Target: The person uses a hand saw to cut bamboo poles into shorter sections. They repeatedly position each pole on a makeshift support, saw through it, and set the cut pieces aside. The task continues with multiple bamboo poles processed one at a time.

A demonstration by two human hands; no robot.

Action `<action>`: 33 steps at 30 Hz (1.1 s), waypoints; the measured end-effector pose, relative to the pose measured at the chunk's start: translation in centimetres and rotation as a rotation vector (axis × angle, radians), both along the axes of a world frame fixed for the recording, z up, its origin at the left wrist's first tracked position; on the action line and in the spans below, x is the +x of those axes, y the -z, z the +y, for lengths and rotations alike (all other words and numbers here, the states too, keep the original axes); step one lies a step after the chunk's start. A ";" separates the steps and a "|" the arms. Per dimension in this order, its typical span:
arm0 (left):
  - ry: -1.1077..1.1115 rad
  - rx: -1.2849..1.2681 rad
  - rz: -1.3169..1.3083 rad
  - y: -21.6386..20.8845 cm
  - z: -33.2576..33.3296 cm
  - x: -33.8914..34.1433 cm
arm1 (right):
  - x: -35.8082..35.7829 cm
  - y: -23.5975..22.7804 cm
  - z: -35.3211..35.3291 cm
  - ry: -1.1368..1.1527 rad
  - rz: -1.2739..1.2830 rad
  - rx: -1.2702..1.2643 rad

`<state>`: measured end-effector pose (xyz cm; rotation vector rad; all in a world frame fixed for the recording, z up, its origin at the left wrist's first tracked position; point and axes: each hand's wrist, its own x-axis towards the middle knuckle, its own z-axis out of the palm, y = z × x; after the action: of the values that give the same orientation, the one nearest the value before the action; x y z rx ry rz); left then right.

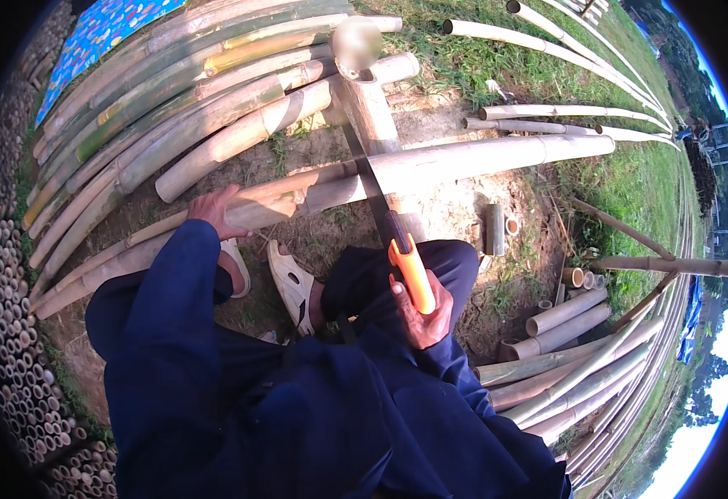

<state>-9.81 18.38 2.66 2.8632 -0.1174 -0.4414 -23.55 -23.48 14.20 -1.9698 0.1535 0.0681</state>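
Head view: we see a long bamboo pole [480, 166] resting across a log [370, 112].
The pole crosses toward the log's near end. Our saw [378, 200] lies over the pole by the log's left edge, our right hand [429, 312] clenched around its orange handle. Our left hand [217, 209] rests on the bamboo farther left; whether its fingers grip, we cannot tell.

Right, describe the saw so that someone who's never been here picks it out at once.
Start with the long bamboo pole lying across the middle of the view. The saw crosses it, its dark blade slanting down toward the right hand. The bright orange handle sets it apart from the pale and greenish poles around.
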 end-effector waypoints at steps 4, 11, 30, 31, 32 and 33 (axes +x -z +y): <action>0.023 -0.031 -0.053 0.6 0.6 0.0 | 0.0 1.7 -0.3 -0.057 -0.038 -0.093; -0.002 -0.014 0.029 -0.6 -0.3 0.2 | 0.6 0.4 0.5 -0.064 -0.020 -0.022; -0.129 -0.088 0.004 0.8 3.1 4.9 | 6.3 5.0 2.0 -0.091 -0.128 0.121; -0.184 -0.097 -0.082 1.2 3.1 4.7 | 6.2 5.1 1.8 -0.092 -0.107 0.124; -0.130 -0.108 -0.187 1.8 2.6 4.5 | 6.3 5.2 1.7 -0.092 -0.087 0.126; -0.064 -0.118 -0.292 0.6 0.4 4.8 | 6.3 5.4 1.6 -0.081 -0.067 0.130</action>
<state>-4.98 18.75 2.11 2.7867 -0.0980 -0.0008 -17.26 -21.85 8.79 -1.8452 0.0247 0.0628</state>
